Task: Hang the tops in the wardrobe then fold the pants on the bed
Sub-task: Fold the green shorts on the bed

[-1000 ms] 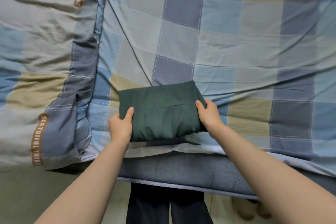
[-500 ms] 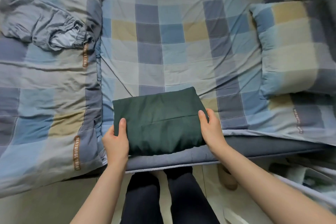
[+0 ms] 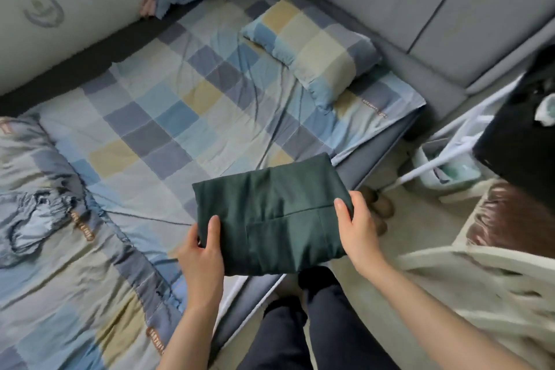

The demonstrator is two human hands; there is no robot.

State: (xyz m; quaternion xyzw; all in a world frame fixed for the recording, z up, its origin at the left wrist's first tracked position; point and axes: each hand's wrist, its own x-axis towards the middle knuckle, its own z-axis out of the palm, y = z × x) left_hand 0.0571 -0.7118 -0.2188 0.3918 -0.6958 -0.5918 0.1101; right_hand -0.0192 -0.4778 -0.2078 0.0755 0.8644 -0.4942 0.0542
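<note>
From the head camera we are seeing the left hand (image 3: 201, 258) gripping the near left corner of the folded green pants (image 3: 271, 218), thumb lying on top and fingers tucked beneath. The right hand (image 3: 357, 230) is gripping the right edge the same way, thumb on the cloth. The pants are sitting as a neat rectangle over the near edge of the bed (image 3: 168, 117), partly overhanging it. A checked pillow (image 3: 312, 48) is lying at the far right of the bed, and a rumpled quilt (image 3: 60, 243) is spreading across the left side. Dark-trousered legs (image 3: 303, 330) are standing just beside the bed.
</note>
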